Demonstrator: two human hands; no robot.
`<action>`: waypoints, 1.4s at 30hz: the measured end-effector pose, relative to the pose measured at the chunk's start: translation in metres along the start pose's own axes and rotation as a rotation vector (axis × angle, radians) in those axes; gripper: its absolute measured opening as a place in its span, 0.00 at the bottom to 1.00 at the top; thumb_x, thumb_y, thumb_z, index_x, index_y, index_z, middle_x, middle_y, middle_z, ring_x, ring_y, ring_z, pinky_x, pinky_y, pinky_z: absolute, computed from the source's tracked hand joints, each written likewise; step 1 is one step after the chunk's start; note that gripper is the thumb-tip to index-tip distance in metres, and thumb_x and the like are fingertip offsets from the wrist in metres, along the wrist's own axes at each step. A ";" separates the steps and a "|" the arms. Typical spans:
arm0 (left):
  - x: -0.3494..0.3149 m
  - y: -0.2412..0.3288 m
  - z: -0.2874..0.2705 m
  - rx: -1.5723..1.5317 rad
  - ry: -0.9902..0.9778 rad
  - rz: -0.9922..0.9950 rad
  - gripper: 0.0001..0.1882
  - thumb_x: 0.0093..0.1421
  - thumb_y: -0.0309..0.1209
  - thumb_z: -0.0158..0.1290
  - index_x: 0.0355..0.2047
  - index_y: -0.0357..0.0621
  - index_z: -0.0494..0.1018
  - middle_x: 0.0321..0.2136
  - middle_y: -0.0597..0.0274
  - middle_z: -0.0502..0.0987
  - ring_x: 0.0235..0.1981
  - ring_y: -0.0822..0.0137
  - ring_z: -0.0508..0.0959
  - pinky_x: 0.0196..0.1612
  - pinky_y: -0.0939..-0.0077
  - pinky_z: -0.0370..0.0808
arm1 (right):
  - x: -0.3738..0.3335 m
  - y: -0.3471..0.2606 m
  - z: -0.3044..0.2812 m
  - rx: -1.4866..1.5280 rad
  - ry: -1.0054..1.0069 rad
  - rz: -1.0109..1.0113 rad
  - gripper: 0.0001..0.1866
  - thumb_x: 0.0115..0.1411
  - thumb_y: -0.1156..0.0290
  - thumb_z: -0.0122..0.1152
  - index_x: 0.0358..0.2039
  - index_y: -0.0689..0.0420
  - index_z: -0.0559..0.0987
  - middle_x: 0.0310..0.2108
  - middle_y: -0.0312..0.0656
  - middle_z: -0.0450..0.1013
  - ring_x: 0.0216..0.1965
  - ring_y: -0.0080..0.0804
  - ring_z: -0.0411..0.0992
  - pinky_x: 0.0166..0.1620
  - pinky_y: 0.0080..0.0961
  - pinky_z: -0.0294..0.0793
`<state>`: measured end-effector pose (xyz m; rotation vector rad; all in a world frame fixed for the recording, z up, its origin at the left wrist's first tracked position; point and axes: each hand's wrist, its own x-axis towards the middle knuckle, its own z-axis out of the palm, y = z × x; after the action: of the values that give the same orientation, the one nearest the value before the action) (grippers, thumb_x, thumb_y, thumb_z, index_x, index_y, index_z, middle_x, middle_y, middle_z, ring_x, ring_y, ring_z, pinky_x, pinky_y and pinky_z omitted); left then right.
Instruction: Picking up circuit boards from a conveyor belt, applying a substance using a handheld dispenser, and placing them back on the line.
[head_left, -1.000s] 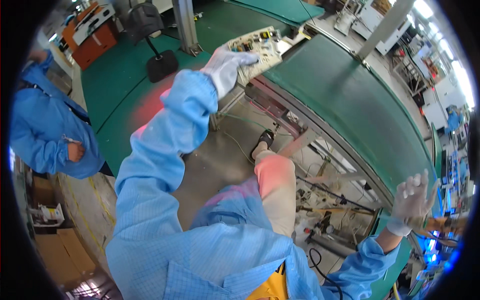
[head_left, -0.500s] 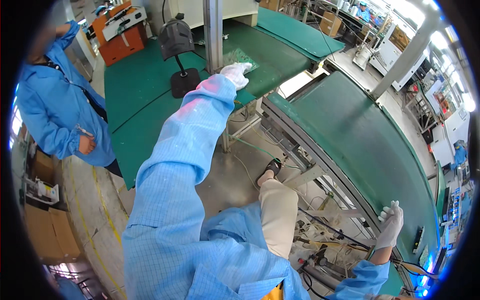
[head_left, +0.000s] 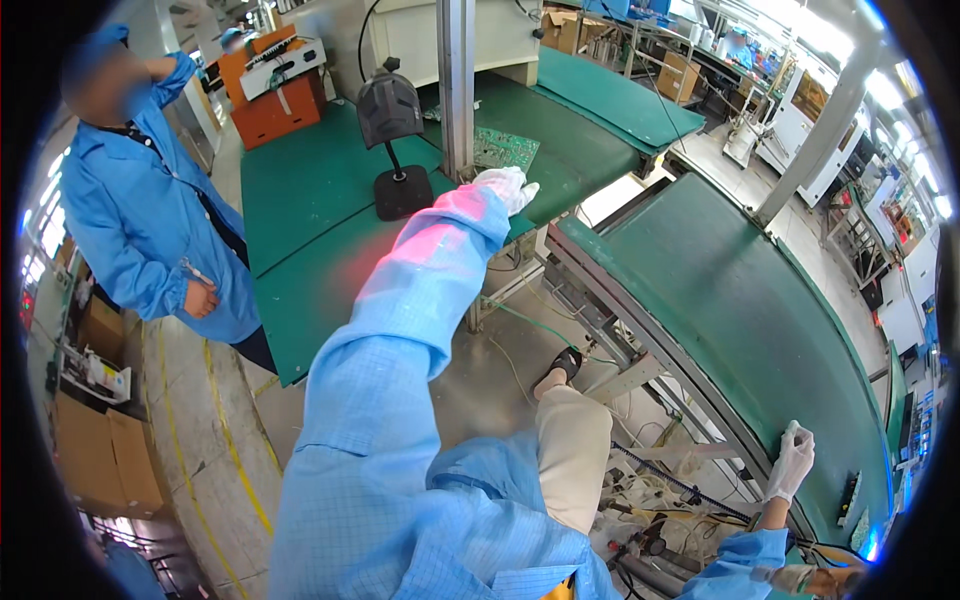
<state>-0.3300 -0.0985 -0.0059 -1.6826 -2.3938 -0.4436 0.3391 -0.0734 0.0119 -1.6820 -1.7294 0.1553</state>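
My left arm, in a blue checked sleeve, reaches forward past a grey metal post (head_left: 456, 90). At its end my white-gloved left hand (head_left: 508, 188) is by the near edge of a dark green conveyor belt. One digit points to the right; the other fingers are partly hidden. Just beyond the hand is a green circuit board (head_left: 505, 148); whether they touch I cannot tell. My gloved right hand (head_left: 793, 460) rests at the near edge of the right-hand conveyor (head_left: 720, 270), its fingers drawn together, with nothing visible in them. A narrow dark strip (head_left: 850, 497) lies on that belt nearby.
A black fan-like device on a stand (head_left: 400, 150) stands on the green tabletop left of the post. A person in a blue coat (head_left: 165, 220) stands at the left, holding a small tool. Orange boxes (head_left: 278, 108) sit behind. Cables and tubes (head_left: 670, 480) crowd beneath the conveyor.
The view has shifted, so most things sit lower and further right. More of the circuit board shows beyond my left hand. My right-hand fingers look closer together.
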 end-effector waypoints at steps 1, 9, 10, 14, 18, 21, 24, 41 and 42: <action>0.006 0.004 -0.004 0.016 -0.038 -0.063 0.28 0.65 0.54 0.42 0.48 0.44 0.75 0.46 0.50 0.78 0.51 0.51 0.76 0.55 0.58 0.71 | -0.001 0.002 0.001 0.006 0.005 -0.005 0.18 0.65 0.58 0.59 0.34 0.65 0.77 0.30 0.44 0.74 0.32 0.33 0.70 0.40 0.30 0.70; 0.040 0.020 -0.022 0.200 0.105 -0.449 0.29 0.57 0.61 0.51 0.45 0.51 0.77 0.39 0.57 0.80 0.47 0.61 0.80 0.44 0.56 0.78 | -0.002 0.001 0.002 -0.019 -0.007 0.025 0.16 0.64 0.60 0.59 0.33 0.64 0.77 0.32 0.46 0.75 0.34 0.36 0.71 0.43 0.31 0.70; 0.044 0.020 -0.022 0.241 0.117 -0.456 0.31 0.56 0.63 0.52 0.44 0.50 0.77 0.40 0.57 0.80 0.47 0.61 0.80 0.44 0.56 0.77 | -0.002 0.000 0.003 -0.025 -0.011 0.029 0.16 0.64 0.61 0.59 0.33 0.63 0.77 0.32 0.46 0.75 0.35 0.36 0.70 0.43 0.31 0.69; 0.062 0.013 -0.011 0.256 0.003 -0.470 0.31 0.55 0.62 0.54 0.45 0.51 0.79 0.44 0.58 0.80 0.47 0.60 0.80 0.45 0.57 0.77 | -0.002 -0.003 0.008 -0.055 0.005 0.037 0.15 0.64 0.61 0.59 0.34 0.63 0.77 0.32 0.45 0.75 0.35 0.35 0.70 0.43 0.31 0.69; 0.075 -0.002 0.011 0.299 -0.056 -0.340 0.24 0.61 0.53 0.52 0.46 0.50 0.79 0.44 0.57 0.81 0.46 0.58 0.80 0.45 0.57 0.77 | -0.005 -0.008 0.010 -0.052 0.003 0.046 0.15 0.65 0.61 0.59 0.34 0.63 0.78 0.32 0.44 0.74 0.35 0.34 0.70 0.44 0.31 0.69; 0.081 -0.020 0.022 0.351 -0.054 -0.156 0.22 0.63 0.48 0.50 0.48 0.46 0.77 0.43 0.55 0.80 0.45 0.58 0.81 0.44 0.58 0.77 | -0.002 -0.011 0.009 -0.026 0.001 0.057 0.15 0.65 0.61 0.59 0.34 0.63 0.78 0.32 0.43 0.74 0.35 0.33 0.70 0.44 0.31 0.69; 0.087 -0.016 0.014 0.273 -0.093 -0.312 0.17 0.65 0.40 0.46 0.47 0.47 0.78 0.45 0.54 0.80 0.45 0.60 0.80 0.45 0.59 0.76 | -0.004 -0.010 0.010 -0.033 0.036 0.080 0.15 0.65 0.62 0.60 0.35 0.63 0.78 0.33 0.42 0.74 0.36 0.31 0.69 0.44 0.29 0.69; -0.064 0.043 -0.073 0.015 0.236 0.219 0.21 0.59 0.33 0.54 0.53 0.47 0.70 0.42 0.56 0.76 0.45 0.56 0.77 0.44 0.63 0.77 | 0.018 0.066 -0.045 0.304 0.101 0.253 0.19 0.67 0.61 0.51 0.54 0.59 0.70 0.50 0.47 0.71 0.48 0.42 0.71 0.50 0.33 0.70; -0.081 0.037 -0.079 0.037 0.242 0.269 0.20 0.59 0.33 0.54 0.52 0.46 0.71 0.42 0.57 0.76 0.44 0.57 0.78 0.44 0.63 0.77 | 0.016 0.078 -0.052 0.213 0.106 0.255 0.18 0.67 0.61 0.51 0.52 0.59 0.71 0.48 0.47 0.71 0.47 0.42 0.72 0.48 0.33 0.71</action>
<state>-0.2690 -0.1857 0.0475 -1.7871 -1.9627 -0.5204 0.4342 -0.0675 0.0143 -1.7129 -1.3666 0.3483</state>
